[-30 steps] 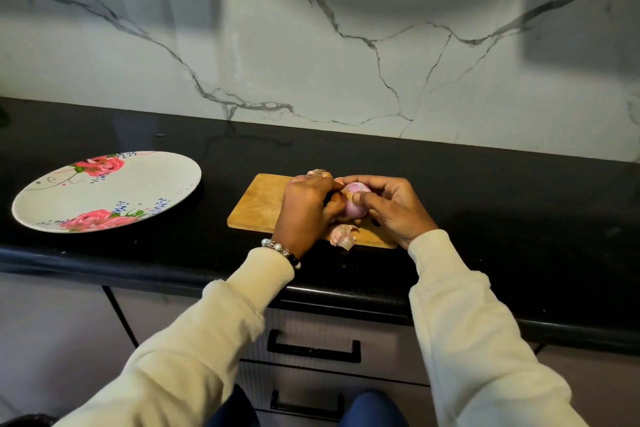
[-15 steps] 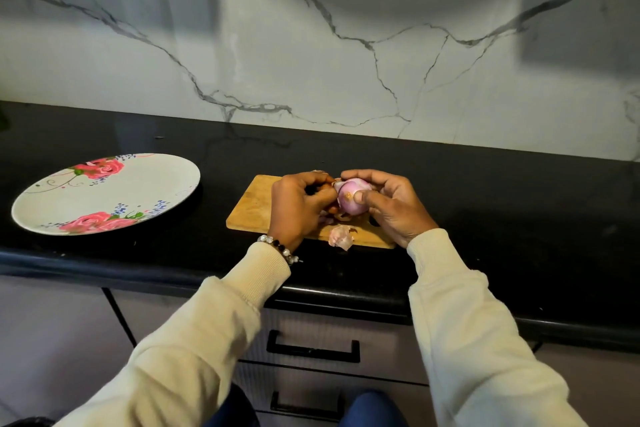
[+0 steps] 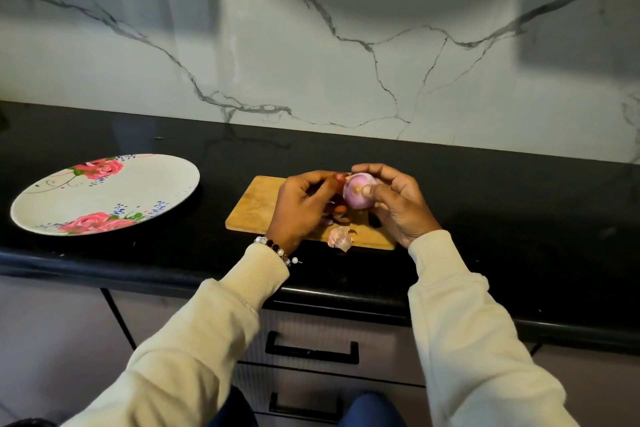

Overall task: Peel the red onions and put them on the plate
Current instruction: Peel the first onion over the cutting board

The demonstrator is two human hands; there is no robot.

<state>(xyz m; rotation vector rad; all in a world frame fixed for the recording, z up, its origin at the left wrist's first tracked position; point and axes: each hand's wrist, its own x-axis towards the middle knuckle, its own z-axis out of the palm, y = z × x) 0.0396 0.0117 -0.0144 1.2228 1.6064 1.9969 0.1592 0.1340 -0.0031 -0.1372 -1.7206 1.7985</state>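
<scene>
Over black glossy surface (image 3: 485, 204) and wooden board (image 3: 256, 208): pale purple half-peeled onion (image 3: 358, 191) cupped in right hand (image 3: 398, 204), left hand (image 3: 301, 208) pinching loose skin beside it, flowered white plate (image 3: 31, 215) well off leftward, nearer left hand.

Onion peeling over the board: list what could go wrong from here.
1. The right hand holds the onion by the fingertips above the cutting board; a slick peeled bulb might slip and roll onto the counter.
2. The left hand pinches skin at the onion's side; a hard tug could tear it and leave bits stuck on.
3. A loose peel overhangs the board's near edge and could fall off the counter.
</scene>
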